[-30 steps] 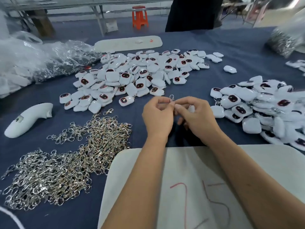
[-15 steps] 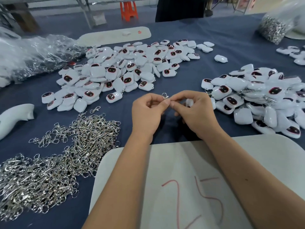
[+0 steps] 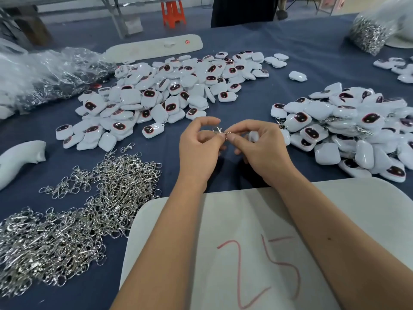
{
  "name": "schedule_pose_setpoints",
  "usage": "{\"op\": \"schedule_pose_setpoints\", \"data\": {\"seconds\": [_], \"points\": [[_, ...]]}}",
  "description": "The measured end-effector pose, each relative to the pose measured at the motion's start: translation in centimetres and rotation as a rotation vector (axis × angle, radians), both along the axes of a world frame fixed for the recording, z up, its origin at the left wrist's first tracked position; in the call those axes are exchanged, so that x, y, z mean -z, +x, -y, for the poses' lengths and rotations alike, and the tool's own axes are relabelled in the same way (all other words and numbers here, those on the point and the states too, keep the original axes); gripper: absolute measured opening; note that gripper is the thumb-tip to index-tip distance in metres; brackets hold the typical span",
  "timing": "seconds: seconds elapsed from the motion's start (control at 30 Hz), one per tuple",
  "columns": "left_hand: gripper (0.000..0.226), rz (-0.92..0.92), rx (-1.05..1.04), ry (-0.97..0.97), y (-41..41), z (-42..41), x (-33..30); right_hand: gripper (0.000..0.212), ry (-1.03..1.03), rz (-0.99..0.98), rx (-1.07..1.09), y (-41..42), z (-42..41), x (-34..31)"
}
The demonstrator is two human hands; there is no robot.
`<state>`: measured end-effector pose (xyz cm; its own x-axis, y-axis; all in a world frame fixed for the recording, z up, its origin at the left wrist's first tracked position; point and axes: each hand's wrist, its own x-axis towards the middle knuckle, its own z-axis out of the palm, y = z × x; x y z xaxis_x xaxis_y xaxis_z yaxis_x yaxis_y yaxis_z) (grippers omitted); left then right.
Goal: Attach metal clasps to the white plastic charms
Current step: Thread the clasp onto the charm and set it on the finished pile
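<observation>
Clasp: small silver metal clasp (image 3: 217, 130), pinched between your fingertips.
Charm: rounded white plastic charm (image 3: 253, 135), tucked in your right hand (image 3: 260, 148).

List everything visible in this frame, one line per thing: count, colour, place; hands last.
loose clasps pile: many, silver, near left on the cloth
unclasped charms pile: many, white with dark red-rimmed faces, centre far
finished charms pile: many, white, right, chains showing among them
held clasp: one, silver, between both hands
held charm: one, white, mostly hidden behind the right hand
board marked 25: one, white with red writing, near edge under the forearms
long tray: one, white, far centre
plastic bags: clear, far left
bag of clasps: one, clear, far right
moulded part: one, white, left edge
stool: one, orange, background
tablecloth: dark blue
left hand: fingers pinch the clasp
right hand: fingers pinch the clasp, charm behind
</observation>
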<state>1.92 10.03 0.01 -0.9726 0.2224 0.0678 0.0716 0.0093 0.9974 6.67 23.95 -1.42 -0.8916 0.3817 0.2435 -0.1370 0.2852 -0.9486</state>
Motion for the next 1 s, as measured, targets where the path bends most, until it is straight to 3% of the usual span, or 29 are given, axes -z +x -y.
{"op": "schedule_pose_setpoints", "data": {"seconds": [0.2, 0.37, 0.53, 0.73, 1.0], "points": [[0.008, -0.059, -0.081, -0.105, -0.2, -0.3, 0.6, 0.011, 0.005, -0.036, 0.116, -0.2, 0.1, 0.1], [0.007, -0.34, -0.075, -0.231, -0.4, 0.1, 0.5, 0.014, 0.209, -0.07, 0.171, 0.0, 0.6, -0.2], [0.011, -0.424, -0.014, -0.377, -0.6, 0.1, 1.1, 0.018, 0.343, -0.072, 0.153, 0.5, 1.2, -0.6], [0.014, -0.429, 0.001, -0.398, -0.7, 0.1, 1.3, 0.006, 0.218, -0.019, 0.142, 0.3, 0.9, -0.6], [0.01, -0.362, 0.031, -0.304, -0.5, -0.1, 0.7, 0.013, 0.126, -0.01, 0.067, 0.2, 0.4, -0.7]]}}
